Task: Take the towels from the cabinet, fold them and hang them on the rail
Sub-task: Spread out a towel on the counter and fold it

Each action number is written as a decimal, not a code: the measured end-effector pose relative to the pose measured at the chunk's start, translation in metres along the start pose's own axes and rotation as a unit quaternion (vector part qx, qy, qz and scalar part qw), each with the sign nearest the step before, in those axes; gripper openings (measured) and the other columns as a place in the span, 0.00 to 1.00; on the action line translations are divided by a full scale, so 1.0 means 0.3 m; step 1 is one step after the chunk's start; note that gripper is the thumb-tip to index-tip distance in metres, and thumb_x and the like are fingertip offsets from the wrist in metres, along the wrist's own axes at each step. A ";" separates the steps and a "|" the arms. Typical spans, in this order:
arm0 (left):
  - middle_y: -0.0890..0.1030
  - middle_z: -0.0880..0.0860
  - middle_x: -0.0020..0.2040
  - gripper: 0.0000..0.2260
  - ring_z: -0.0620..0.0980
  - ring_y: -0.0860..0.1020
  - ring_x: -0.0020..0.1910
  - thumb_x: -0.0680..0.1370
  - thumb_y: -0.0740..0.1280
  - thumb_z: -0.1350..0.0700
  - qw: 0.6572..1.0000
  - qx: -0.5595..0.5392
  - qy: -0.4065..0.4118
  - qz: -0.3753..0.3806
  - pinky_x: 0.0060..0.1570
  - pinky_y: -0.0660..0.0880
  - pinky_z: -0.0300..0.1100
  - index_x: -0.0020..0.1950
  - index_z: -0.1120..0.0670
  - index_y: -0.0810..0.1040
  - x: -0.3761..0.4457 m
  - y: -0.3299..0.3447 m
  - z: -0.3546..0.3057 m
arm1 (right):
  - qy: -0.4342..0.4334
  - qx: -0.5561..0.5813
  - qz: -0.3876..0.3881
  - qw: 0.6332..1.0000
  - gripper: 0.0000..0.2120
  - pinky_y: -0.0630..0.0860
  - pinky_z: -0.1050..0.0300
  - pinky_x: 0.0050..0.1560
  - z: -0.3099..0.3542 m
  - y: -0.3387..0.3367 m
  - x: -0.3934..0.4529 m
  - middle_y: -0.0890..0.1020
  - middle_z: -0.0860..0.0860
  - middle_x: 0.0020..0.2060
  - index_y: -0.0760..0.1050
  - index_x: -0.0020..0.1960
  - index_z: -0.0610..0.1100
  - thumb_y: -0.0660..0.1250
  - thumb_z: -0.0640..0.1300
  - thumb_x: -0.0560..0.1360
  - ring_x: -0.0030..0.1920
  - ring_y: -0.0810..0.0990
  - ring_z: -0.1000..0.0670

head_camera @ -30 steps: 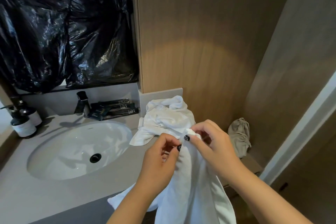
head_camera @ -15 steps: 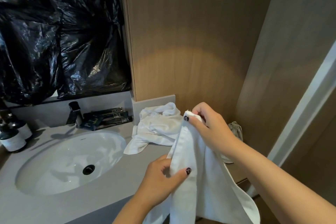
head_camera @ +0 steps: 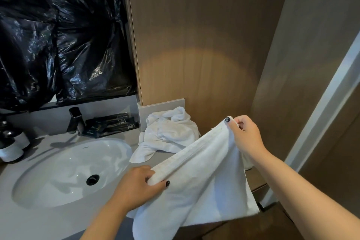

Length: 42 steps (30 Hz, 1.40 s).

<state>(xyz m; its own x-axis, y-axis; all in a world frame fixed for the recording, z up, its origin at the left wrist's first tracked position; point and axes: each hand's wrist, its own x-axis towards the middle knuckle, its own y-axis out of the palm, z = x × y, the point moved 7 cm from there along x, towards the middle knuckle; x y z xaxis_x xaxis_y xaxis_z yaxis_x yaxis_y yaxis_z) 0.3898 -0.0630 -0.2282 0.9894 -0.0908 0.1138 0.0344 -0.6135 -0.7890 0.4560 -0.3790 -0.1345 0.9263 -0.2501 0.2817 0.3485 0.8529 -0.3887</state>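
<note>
On the grey counter (head_camera: 58, 218) one crumpled towel (head_camera: 169, 132) lies, while left hand (head_camera: 136, 187) and right hand (head_camera: 245, 134) each pinch a second towel (head_camera: 202, 185), its lower end cut off

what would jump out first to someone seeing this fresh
A white towel stretched between two hands, the left hand low by the sink, the right hand higher by the wood wall. Behind it a second towel lies crumpled on the counter, and black plastic covers the mirror area.
</note>
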 end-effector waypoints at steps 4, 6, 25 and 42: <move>0.81 0.48 0.38 0.30 0.45 0.76 0.33 0.64 0.62 0.27 0.999 0.031 0.003 -0.015 0.35 0.72 0.44 0.28 0.55 0.73 0.014 -0.051 0.045 | 0.028 0.025 -0.041 0.998 0.18 0.69 0.54 0.42 -0.053 -0.048 0.028 0.73 0.48 0.38 0.72 0.48 0.32 0.64 0.49 0.80 0.39 0.70 0.49; 0.81 0.48 0.37 0.30 0.46 0.76 0.33 0.64 0.65 0.27 1.000 0.005 -0.009 -0.017 0.36 0.72 0.45 0.31 0.55 0.76 0.012 -0.067 0.062 | 0.027 0.023 -0.044 0.998 0.18 0.69 0.54 0.40 -0.070 -0.068 0.041 0.73 0.47 0.39 0.72 0.48 0.32 0.64 0.50 0.80 0.39 0.70 0.49; 0.77 0.66 0.39 0.05 0.54 0.74 0.39 0.76 0.72 0.60 0.912 -0.385 -0.101 -0.102 0.42 0.71 0.50 0.49 0.54 0.78 -0.030 -0.019 -0.003 | 0.097 0.161 -0.029 0.982 0.12 0.67 0.56 0.38 -0.275 -0.216 0.054 0.73 0.47 0.38 0.74 0.44 0.40 0.64 0.48 0.80 0.38 0.70 0.50; 0.84 0.44 0.38 0.09 0.40 0.79 0.39 0.70 0.78 0.60 0.950 -0.165 -0.162 -0.209 0.37 0.72 0.25 0.44 0.46 0.84 -0.161 -0.041 0.113 | -0.022 -0.036 0.173 0.984 0.05 0.76 0.65 0.41 -0.416 -0.156 0.002 0.84 0.48 0.46 0.81 0.52 0.42 0.68 0.39 0.78 0.48 0.81 0.48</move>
<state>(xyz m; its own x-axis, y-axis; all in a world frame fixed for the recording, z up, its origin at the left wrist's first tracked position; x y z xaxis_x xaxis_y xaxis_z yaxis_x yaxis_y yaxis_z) 0.3464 -0.0243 -0.2444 0.8921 0.4293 0.1412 0.4413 -0.7603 -0.4766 0.4582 -0.4764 -0.2256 0.9848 0.0719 0.1582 0.0231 0.8482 -0.5292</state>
